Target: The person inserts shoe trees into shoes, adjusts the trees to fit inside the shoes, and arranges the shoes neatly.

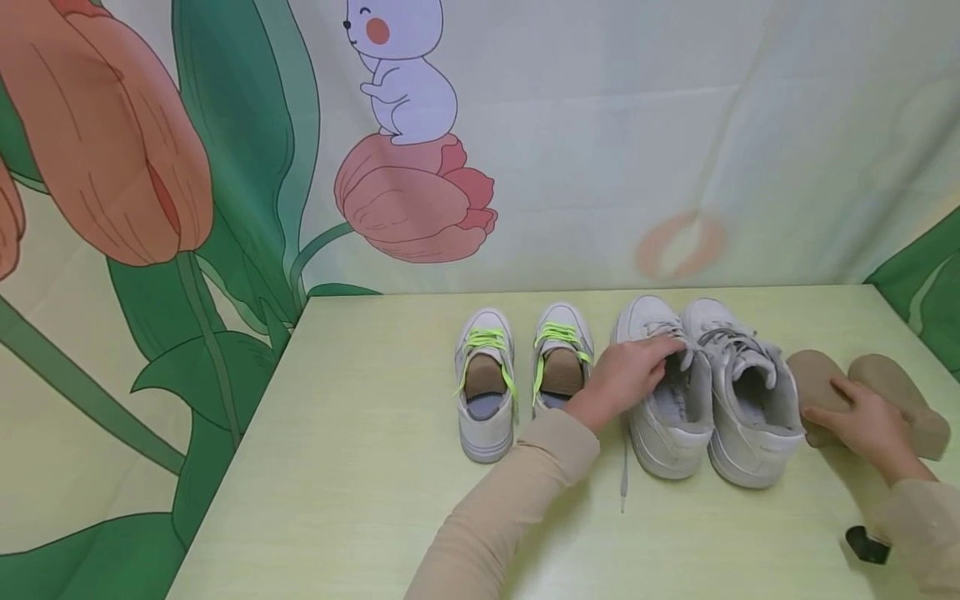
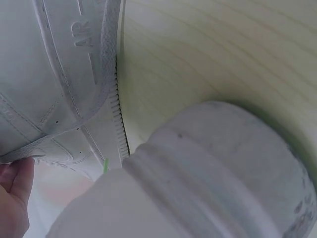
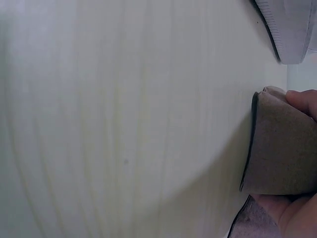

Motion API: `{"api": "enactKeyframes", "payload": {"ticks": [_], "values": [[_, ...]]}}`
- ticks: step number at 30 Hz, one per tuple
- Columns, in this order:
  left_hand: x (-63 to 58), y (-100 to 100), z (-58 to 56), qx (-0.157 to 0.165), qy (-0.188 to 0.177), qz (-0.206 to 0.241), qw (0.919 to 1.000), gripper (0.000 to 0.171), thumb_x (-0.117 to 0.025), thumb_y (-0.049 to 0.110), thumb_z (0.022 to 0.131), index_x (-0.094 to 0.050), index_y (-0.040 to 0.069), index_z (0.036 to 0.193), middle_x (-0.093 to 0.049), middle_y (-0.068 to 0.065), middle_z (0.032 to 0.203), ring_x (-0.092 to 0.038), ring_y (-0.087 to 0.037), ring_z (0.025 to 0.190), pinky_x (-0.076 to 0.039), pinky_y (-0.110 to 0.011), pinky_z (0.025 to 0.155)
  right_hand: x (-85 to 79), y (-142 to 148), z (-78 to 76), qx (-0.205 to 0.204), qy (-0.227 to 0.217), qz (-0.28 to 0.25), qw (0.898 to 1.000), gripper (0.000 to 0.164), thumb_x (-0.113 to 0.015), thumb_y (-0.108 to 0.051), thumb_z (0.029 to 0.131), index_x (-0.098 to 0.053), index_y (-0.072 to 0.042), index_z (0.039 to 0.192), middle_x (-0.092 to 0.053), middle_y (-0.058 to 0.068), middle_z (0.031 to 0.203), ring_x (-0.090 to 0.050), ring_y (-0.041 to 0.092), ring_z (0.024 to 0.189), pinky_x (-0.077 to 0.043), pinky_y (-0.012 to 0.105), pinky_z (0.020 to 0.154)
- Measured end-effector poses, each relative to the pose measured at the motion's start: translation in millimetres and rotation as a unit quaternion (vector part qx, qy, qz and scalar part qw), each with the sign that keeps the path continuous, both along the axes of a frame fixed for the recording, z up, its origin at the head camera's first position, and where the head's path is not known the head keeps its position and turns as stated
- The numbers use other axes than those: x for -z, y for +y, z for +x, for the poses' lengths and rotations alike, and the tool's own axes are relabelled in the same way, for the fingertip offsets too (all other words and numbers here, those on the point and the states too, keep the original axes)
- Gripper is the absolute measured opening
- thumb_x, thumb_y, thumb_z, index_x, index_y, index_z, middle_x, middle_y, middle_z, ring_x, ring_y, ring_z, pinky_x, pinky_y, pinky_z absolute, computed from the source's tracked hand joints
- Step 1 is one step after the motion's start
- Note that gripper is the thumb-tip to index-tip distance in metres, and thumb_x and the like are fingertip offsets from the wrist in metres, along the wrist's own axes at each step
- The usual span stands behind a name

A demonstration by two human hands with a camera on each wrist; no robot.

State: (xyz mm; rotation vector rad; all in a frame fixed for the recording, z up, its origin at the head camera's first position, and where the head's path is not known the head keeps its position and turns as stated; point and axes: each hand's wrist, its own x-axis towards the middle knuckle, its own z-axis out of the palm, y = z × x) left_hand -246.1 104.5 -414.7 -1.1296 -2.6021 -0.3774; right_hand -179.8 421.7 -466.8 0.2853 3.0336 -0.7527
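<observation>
A pair of large white sneakers stands side by side in the head view, toes toward the wall. My left hand [image 1: 626,375] reaches over the left sneaker [image 1: 671,446] and pinches at its loosened grey shoelace [image 2: 101,94] by the tongue. The right sneaker [image 1: 757,457] is beside it, laces loose too. To their right, my right hand [image 1: 873,427] grips a brown shoe insert [image 1: 813,371], thumb on one side and fingers on the other. In the right wrist view this insert [image 3: 285,144] is near the tabletop. A second brown insert [image 1: 888,383] lies right beside it.
Two smaller white sneakers [image 1: 486,442] with bright green laces stand to the left, brown inserts inside them. One loose lace end [image 1: 624,483] trails on the light wooden table [image 1: 330,467]. A small black object [image 1: 867,546] is by my right sleeve. A printed curtain [image 1: 570,183] hangs behind.
</observation>
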Motion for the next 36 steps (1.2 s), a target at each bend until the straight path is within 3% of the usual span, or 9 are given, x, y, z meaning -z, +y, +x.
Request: {"api": "enactKeyframes", "payload": {"ticks": [12, 18, 25, 29, 36], "values": [[-0.5, -1.1, 1.2, -0.004, -0.009, 0.000, 0.9999, 0.031, -0.050, 0.022, 0.090, -0.050, 0.027, 0.121, -0.055, 0.013, 0.121, -0.055, -0.002, 0.105, -0.046, -0.018, 0.079, -6.8, -3.6, 0.3, 0.012, -0.012, -0.018, 1.000, 0.084, -0.051, -0.047, 0.084, -0.019, 0.013, 0.132, -0.016, 0.041, 0.131, -0.019, 0.059, 0.116, -0.016, 0.066, 0.090], [1.6, -0.4, 0.6, -0.004, 0.000, -0.003, 1.0000, 0.030, -0.050, 0.022, 0.090, -0.051, 0.029, 0.119, -0.054, 0.014, 0.122, -0.055, -0.001, 0.105, -0.046, -0.018, 0.078, -11.0, -0.5, 0.6, 0.008, 0.001, -0.035, 0.999, 0.082, -0.052, -0.044, 0.084, -0.019, 0.015, 0.131, -0.015, 0.043, 0.130, -0.019, 0.059, 0.115, -0.020, 0.063, 0.091], [0.7, 0.9, 2.2, -0.016, 0.052, -0.067, 0.9963, 0.034, -0.049, 0.023, 0.089, -0.051, 0.037, 0.120, -0.050, 0.011, 0.128, -0.063, -0.007, 0.073, -0.044, -0.019, 0.052, -20.3, 0.7, 1.0, -0.006, 0.013, -0.030, 0.999, 0.080, -0.051, -0.042, 0.086, -0.019, 0.015, 0.131, -0.016, 0.043, 0.129, -0.021, 0.060, 0.113, -0.022, 0.064, 0.088], [-0.3, 1.8, 3.0, -0.022, 0.072, -0.098, 0.9923, 0.037, -0.048, 0.022, 0.089, -0.050, 0.041, 0.121, -0.050, 0.011, 0.128, -0.061, -0.006, 0.065, -0.042, -0.020, 0.048, -28.8, -1.4, 3.0, -0.015, 0.020, -0.027, 0.999, 0.078, -0.051, -0.042, 0.086, -0.020, 0.013, 0.132, -0.018, 0.043, 0.129, -0.021, 0.059, 0.113, -0.024, 0.064, 0.086], [0.1, 2.5, 2.6, -0.030, 0.085, -0.101, 0.9908, 0.038, -0.049, 0.023, 0.088, -0.049, 0.042, 0.121, -0.050, 0.012, 0.128, -0.059, -0.005, 0.061, -0.040, -0.020, 0.045, -43.4, -5.4, 3.0, -0.027, 0.026, 0.002, 0.999, 0.078, -0.050, -0.043, 0.086, -0.021, 0.012, 0.133, -0.025, 0.041, 0.128, -0.027, 0.058, 0.108, -0.031, 0.061, 0.080]]}}
